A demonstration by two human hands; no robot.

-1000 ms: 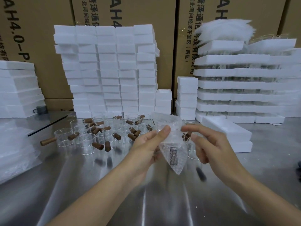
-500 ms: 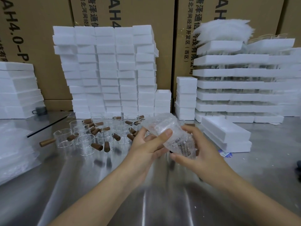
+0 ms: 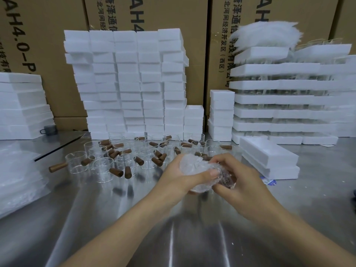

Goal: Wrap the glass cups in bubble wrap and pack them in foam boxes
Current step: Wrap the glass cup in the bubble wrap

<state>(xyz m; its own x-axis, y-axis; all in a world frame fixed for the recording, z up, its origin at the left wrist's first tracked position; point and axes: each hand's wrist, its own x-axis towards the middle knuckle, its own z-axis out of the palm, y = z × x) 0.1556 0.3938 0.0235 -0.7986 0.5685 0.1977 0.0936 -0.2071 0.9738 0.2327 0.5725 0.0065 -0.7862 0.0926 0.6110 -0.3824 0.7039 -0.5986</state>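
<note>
Bubble-wrapped cup (image 3: pixel 194 167), long axis crosswise, left hand (image 3: pixel 178 179) and right hand (image 3: pixel 245 180) both gripping it

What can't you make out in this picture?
Head view:
1. What the bubble wrap holds: covered by the wrap, the left hand and the right hand.
2. Glassware between the stacked foam trays, right: blurred, uncountable.
3. Dark object at the right edge: cut off by the frame.
4. Carton print: partly behind the foam boxes.

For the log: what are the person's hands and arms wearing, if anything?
Left hand and right hand are ungloved, no rings visible. Left forearm and right forearm are bare to the frame edge: no sleeves, watch or bands.
</note>
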